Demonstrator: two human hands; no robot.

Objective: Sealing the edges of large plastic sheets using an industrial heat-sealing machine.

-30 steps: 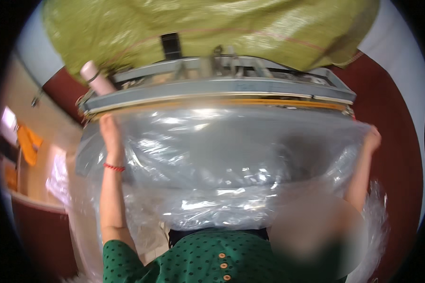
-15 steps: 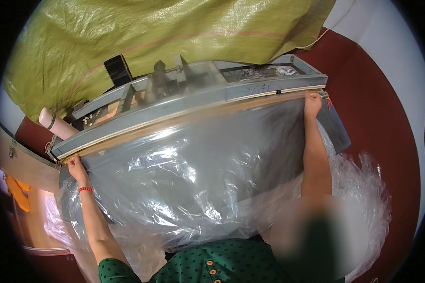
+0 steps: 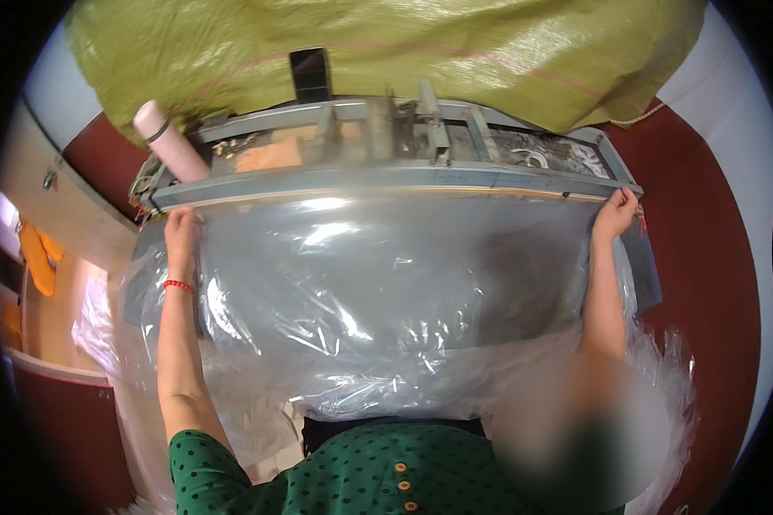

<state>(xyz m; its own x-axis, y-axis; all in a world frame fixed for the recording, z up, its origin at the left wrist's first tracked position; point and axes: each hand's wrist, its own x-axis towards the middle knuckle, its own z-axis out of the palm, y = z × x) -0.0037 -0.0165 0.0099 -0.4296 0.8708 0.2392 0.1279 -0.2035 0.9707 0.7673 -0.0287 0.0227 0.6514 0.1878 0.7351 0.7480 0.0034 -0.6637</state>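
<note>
A wide sheet of clear plastic film (image 3: 343, 292) lies over a grey work surface and hangs toward my body in shiny wrinkles. At its far left corner my left hand (image 3: 181, 230) is closed, fingers pinching the film's edge. My right hand (image 3: 615, 215) is closed on the film's far right corner, with the thumb and fingertips pressed together. Both hands are just below the long grey metal bar (image 3: 378, 180) of a machine frame, along which runs a thin pale strip. Between my hands the film is spread fairly flat.
Behind the bar, the frame holds loose bits and an orange-tan piece (image 3: 270, 154). A pink bottle (image 3: 172, 142) leans at its left end; a dark phone (image 3: 310, 75) rests behind. A yellow-green woven sheet (image 3: 386, 43) covers the back. Bunched film (image 3: 666, 378) hangs right. A cabinet door (image 3: 69, 184) stands left.
The view has turned, so the frame now looks more level. Both hands have moved with the film's edge closer to the bar, covering more of the brownish band below it.
</note>
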